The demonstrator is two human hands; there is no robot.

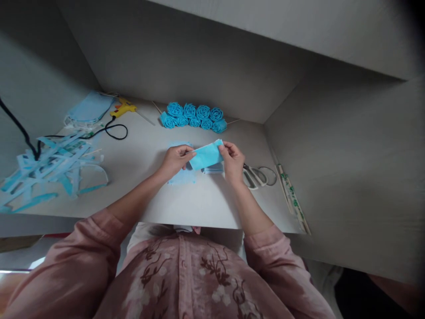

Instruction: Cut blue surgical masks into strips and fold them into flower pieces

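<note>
Between my two hands a folded piece of blue mask fabric (206, 156) is held above the table, tilted up toward the right. My left hand (177, 158) pinches its left end between thumb and fingers. At its upper right corner, my right hand (232, 160) grips with the thumb in front and the fingers behind. Beneath the hands lies a pale blue sheet (182, 177), partly covered by the left hand. A small folded blue piece (214, 169) shows just below the held fabric. Scissors with white handles (254, 178) rest beside my right wrist, their blades partly hidden.
Blue fabric roses (194, 116) stand in two rows at the back. At left are a yellow glue gun (123, 107), its black cord (116, 128), stacked masks (89, 108) and cut strips (63, 164). Wrapped sticks (294, 197) lie along the right wall. A ring (267, 176) is by the scissors.
</note>
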